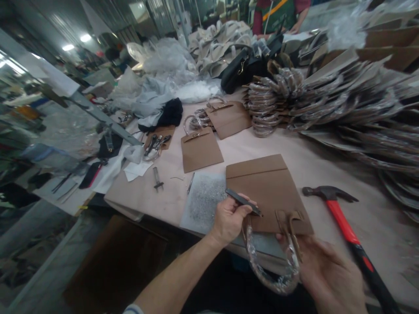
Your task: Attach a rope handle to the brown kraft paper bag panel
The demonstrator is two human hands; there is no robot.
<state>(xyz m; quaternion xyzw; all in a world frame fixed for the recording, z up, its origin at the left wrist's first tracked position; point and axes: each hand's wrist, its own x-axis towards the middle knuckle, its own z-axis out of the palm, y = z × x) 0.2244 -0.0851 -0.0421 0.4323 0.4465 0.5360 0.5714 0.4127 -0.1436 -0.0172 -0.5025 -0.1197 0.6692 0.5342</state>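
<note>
A brown bag panel (262,187) lies at the table's front edge, partly over a scuffed white board (204,200). Its plastic-wrapped handle (255,261) hangs towards me past the edge. My left hand (229,220) pinches a dark metal bar-like punch (242,201), which slants over the panel with its lower end close to one handle base. My right hand (330,270) is closed around the panel's lower right edge by the other handle base; some of its fingers are hidden under the panel. To the right lies a claw hammer (338,218) with a red and black grip.
Two smaller handled panels, one nearer (201,150) and one farther (229,117), lie beyond. Stacks of wrapped panels (353,104) fill the right side. Calipers (157,179) and a thin pointed tool (190,183) lie left. A co-worker (281,15) stands across the table.
</note>
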